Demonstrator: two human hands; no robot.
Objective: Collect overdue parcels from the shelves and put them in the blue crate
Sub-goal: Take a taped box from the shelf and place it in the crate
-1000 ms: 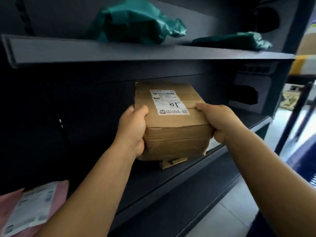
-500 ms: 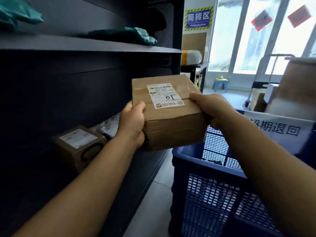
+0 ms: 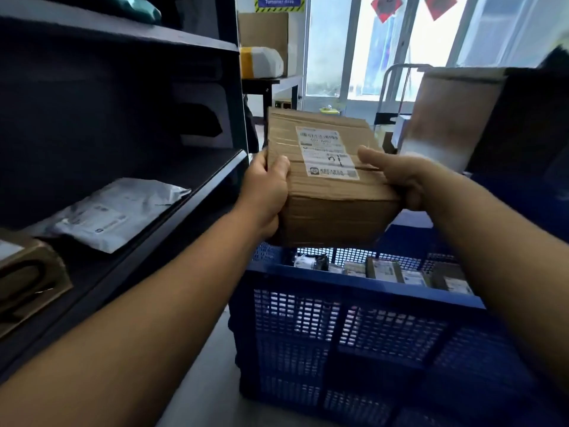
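While I hold it between both hands, a brown cardboard parcel (image 3: 326,192) hangs in the air above the near rim of the blue crate (image 3: 354,331), not yet inside it. My left hand (image 3: 264,192) grips the parcel's left edge, thumb curled over the top and fingers wrapped underneath out of sight. My right hand (image 3: 397,177) grips the right edge the same way, thumb lying across the top beside a white shipping label (image 3: 328,154) that carries barcodes and a handwritten mark. Brown tape runs across the box's top face. Directly below my grip, the crate's mesh walls stand on the floor, and through its open top several small labelled packages (image 3: 385,271) lie at the bottom. To the left of my left hand stands a dark shelving unit (image 3: 221,177); on its shelf, well apart from my grip, lies a grey poly mailer bag (image 3: 107,214), and nearer my left elbow sits a small cardboard box (image 3: 27,278). Beyond my right hand, a large blurred carton (image 3: 449,115) fills the upper right. Behind the parcel, bright windows (image 3: 369,47) and a metal trolley frame (image 3: 400,84) show.
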